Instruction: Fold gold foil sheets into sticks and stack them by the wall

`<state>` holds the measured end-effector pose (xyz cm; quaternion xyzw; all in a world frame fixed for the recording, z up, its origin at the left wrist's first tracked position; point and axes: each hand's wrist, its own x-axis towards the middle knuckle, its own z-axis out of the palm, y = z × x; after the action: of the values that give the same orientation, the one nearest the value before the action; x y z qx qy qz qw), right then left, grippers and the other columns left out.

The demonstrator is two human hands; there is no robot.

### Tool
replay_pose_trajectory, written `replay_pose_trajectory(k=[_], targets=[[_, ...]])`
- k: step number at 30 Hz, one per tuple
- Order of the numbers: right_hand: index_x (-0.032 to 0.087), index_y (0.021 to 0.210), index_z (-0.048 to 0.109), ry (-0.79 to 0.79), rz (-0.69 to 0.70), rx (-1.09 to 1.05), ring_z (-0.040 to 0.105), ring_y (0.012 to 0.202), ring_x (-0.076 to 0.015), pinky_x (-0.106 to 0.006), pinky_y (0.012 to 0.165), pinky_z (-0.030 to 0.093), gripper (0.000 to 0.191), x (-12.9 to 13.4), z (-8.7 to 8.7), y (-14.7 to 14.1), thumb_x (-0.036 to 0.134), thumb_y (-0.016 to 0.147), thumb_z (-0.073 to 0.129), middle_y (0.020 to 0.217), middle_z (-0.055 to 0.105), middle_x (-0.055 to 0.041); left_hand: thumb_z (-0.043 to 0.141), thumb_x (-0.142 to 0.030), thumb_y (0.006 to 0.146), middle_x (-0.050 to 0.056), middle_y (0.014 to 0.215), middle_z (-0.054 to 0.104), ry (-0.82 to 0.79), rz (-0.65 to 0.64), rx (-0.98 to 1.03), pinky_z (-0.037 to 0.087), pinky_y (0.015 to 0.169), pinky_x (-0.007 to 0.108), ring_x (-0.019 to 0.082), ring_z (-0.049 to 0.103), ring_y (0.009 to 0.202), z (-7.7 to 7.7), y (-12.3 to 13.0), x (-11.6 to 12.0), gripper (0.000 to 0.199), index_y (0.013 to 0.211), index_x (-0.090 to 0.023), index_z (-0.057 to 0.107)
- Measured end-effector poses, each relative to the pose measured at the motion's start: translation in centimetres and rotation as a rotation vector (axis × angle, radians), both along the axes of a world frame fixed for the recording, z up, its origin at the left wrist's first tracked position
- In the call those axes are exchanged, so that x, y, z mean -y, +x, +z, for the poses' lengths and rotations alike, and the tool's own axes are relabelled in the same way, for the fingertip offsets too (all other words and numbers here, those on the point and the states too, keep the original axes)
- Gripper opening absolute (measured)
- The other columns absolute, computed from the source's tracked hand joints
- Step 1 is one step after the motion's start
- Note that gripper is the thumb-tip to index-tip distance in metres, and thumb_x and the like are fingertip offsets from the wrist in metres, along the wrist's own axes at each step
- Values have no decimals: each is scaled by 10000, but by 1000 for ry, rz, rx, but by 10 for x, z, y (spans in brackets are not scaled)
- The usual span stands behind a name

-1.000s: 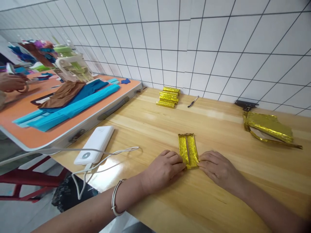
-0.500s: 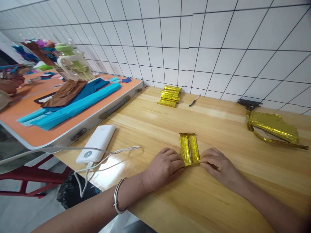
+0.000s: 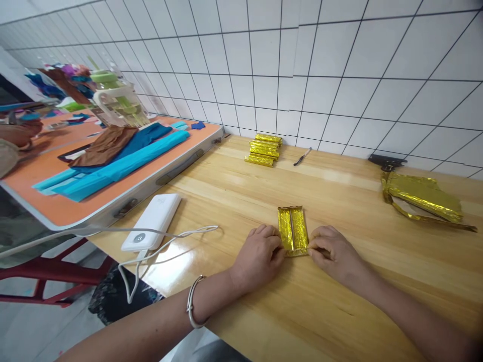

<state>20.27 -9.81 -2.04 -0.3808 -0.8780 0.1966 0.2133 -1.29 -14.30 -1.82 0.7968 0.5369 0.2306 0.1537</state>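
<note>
A small piece of gold foil paper point(image 3: 299, 226) lies on the wooden table, its two long sides folded in to a seam down the middle. Its near edge is turned up into a narrow fold. My left hand point(image 3: 260, 256) pinches the near left corner, with the fingers curled and the thumb partly hidden. At the near right corner my right hand point(image 3: 332, 253) grips the foil between thumb and forefinger. Farther back, several folded gold foil strips point(image 3: 264, 150) lie in a stack near the wall.
A pen point(image 3: 302, 157) lies by the tiled wall. At the right sit more gold foil sheets point(image 3: 424, 193) beside a black clip point(image 3: 387, 161). A white power bank point(image 3: 153, 221) with a cable is at left. Blue paper point(image 3: 124, 168) and a bottle point(image 3: 116, 100) stand on an orange table; another person's hand point(image 3: 18, 133) shows there.
The near edge of the gold foil paper has been folded up and over, making a narrow band across the bottom. Both hands stay at its near corners, shifted slightly.
</note>
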Motion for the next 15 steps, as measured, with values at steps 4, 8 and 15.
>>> replay_pose_trajectory(k=[4, 8, 15], targets=[[208, 678, 602, 10, -19, 8, 516, 759, -186, -326, 658, 432, 120, 2, 1, -1, 141, 753, 538, 760, 572, -34, 541, -198, 782, 32, 853, 556, -8, 19, -10, 396, 753, 322, 179, 487, 849, 0, 1, -1, 112, 676, -168, 556], [211, 669, 589, -25, -77, -23, 504, 767, -192, -326, 657, 427, 94, 6, -1, 0, 154, 735, 557, 757, 561, -32, 517, -204, 800, 34, 844, 541, -12, 1, -32, 389, 753, 321, 179, 478, 847, 2, 0, -2, 114, 696, -173, 551], [206, 635, 563, -41, -89, 22, 489, 771, -187, -319, 663, 404, 96, 4, -1, -2, 160, 719, 556, 760, 555, -29, 489, -219, 825, 33, 829, 517, -18, 7, -96, 374, 747, 315, 176, 461, 841, 2, 1, -1, 123, 720, -180, 539]])
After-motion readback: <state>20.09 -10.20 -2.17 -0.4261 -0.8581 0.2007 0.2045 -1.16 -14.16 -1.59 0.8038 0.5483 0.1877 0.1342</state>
